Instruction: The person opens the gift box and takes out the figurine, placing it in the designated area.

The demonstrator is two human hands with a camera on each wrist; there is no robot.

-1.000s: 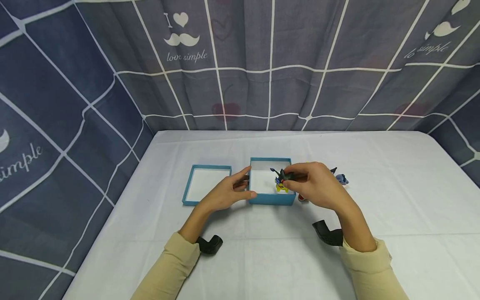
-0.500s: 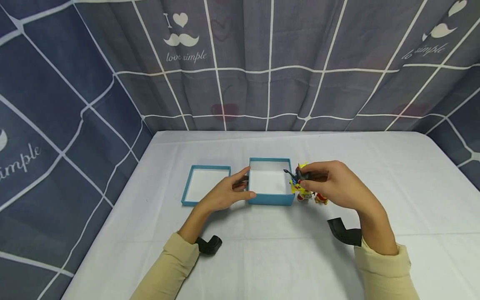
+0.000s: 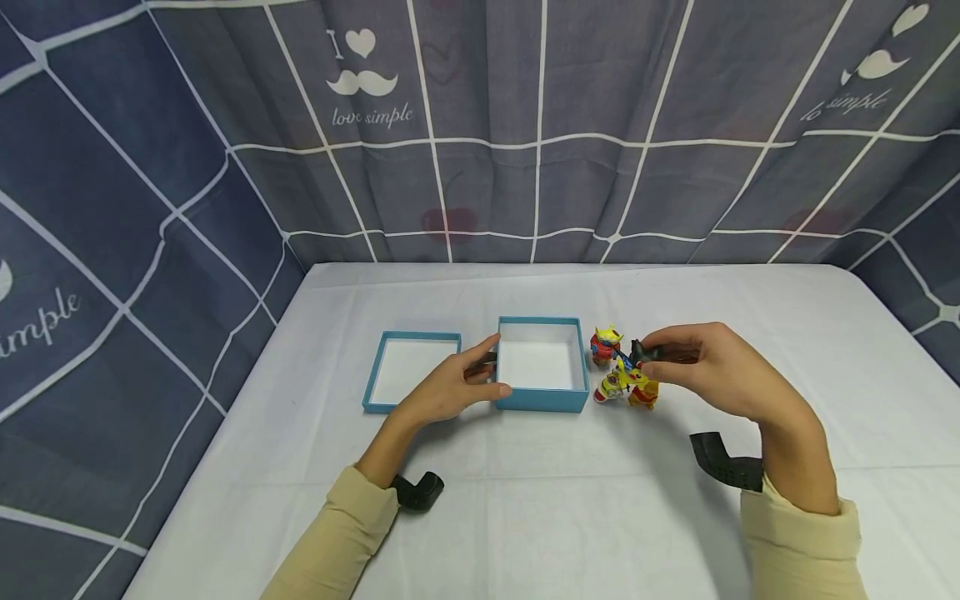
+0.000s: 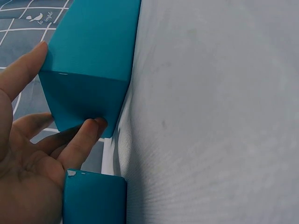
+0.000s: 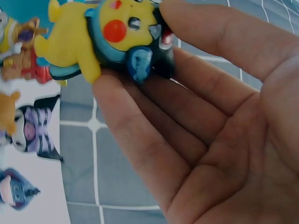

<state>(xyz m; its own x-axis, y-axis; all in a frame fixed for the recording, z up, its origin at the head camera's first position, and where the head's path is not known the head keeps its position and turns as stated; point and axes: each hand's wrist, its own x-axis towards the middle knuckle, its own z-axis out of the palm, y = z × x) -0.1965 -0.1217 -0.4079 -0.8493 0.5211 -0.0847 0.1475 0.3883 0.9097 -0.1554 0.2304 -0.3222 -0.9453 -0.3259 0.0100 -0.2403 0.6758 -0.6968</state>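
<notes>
My right hand (image 3: 723,367) pinches a yellow toy figurine (image 5: 70,35) with red cheeks and a dark hood, held above other figurines to the right of the blue box (image 3: 543,402). In the right wrist view, thumb and fingertips are at its hooded head. The box stands upright without its lid, its white inside bare. My left hand (image 3: 450,387) touches the box's left side with its fingers fairly straight, thumb toward the front corner. In the left wrist view, fingertips (image 4: 88,128) press the box's side wall.
The blue lid (image 3: 369,387) lies left of the box, white inside up. Figurines stand close to the box's right: a red-clothed one (image 3: 605,348) and an orange one (image 3: 643,397) among them. In the right wrist view lie a purple-and-black figurine (image 5: 35,128) and a blue one (image 5: 16,189).
My right hand has moved right with the yellow figurine, from over the box to above the figurines beside it. The left hand and box have stayed in place.
</notes>
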